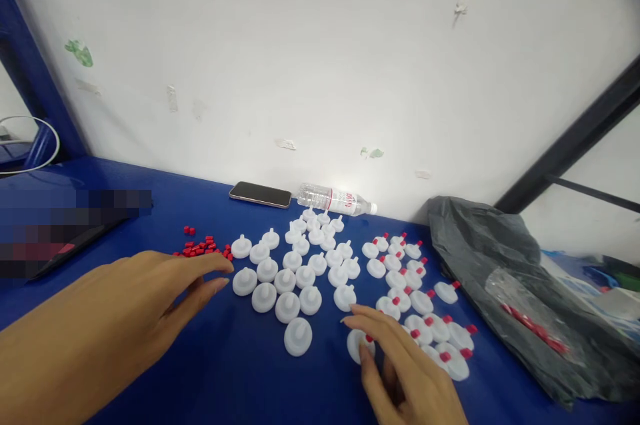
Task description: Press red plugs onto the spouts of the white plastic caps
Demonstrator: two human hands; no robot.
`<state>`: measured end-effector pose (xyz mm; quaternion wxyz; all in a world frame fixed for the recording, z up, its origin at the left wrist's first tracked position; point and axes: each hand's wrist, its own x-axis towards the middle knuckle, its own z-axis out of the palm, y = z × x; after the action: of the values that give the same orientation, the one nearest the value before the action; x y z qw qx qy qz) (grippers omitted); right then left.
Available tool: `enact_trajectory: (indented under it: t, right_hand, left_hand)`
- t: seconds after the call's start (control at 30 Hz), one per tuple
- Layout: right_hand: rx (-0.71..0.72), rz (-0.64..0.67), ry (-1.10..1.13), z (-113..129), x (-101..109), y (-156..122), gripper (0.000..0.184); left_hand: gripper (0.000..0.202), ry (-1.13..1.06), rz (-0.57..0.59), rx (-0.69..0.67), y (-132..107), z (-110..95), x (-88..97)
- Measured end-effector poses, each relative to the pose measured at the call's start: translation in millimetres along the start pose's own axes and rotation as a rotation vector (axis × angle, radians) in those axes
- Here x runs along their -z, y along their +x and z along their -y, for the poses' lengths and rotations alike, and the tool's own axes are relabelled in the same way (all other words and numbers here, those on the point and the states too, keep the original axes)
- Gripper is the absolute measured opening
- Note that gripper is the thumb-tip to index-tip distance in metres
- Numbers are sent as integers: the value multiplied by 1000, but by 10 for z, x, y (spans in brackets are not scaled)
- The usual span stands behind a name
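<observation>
My left hand (150,298) reaches flat over the blue table (235,372), fingers stretched out, fingertips next to a small heap of red caps (203,247) and holding nothing. My right hand (405,372) is low in front, fingers curled onto a white disc part (356,344) that carries a red cap; thumb and forefinger pinch at it. Several plain white disc parts (295,265) with stems lie in the middle. To their right lie several white parts fitted with red caps (425,305).
A phone (260,194) and a lying water bottle (336,199) rest against the white wall. A dark plastic bag (505,278) with a clear packet of red pieces (530,322) sits at the right. A blurred dark object (60,232) lies far left.
</observation>
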<state>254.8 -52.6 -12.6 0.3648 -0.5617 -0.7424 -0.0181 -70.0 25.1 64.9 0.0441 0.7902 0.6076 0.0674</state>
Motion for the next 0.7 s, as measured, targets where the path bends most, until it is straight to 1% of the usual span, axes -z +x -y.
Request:
enact_trajectory:
  t: [0.07, 0.17, 0.27, 0.33, 0.43, 0.47, 0.53, 0.6, 0.63, 0.7]
  right_hand:
    - [5, -21, -12, -6, -13, -14, 31]
    - [58, -8, -43, 22, -45, -28, 29]
    - [129, 52, -123, 61, -74, -21, 34]
    - [135, 101, -162, 68, -79, -10, 43]
    - [120, 173, -186, 44, -64, 3, 65]
    - [129, 197, -195, 31, -56, 5, 69]
    - [162, 236, -213, 9, -44, 4, 67]
    - [190, 245, -225, 1, -39, -1, 57]
    - [194, 236, -227, 2, -39, -2, 53]
    - [187, 202, -229, 11, -40, -1, 53]
  left_hand:
    - [53, 84, 44, 70, 11, 32, 12]
    - [58, 197, 61, 168, 48, 113, -57]
    - [59, 273, 97, 181, 95, 221, -138]
    - [61, 303, 106, 191, 115, 281, -174]
    - [62, 349, 86, 201, 126, 326, -192]
    - [61, 352, 88, 202, 127, 328, -190]
    - [61, 338, 109, 210, 123, 318, -175]
    - [65, 321, 107, 213, 114, 300, -159]
    - [67, 314, 94, 202, 109, 293, -156]
    - [69, 298, 44, 157, 100, 291, -162]
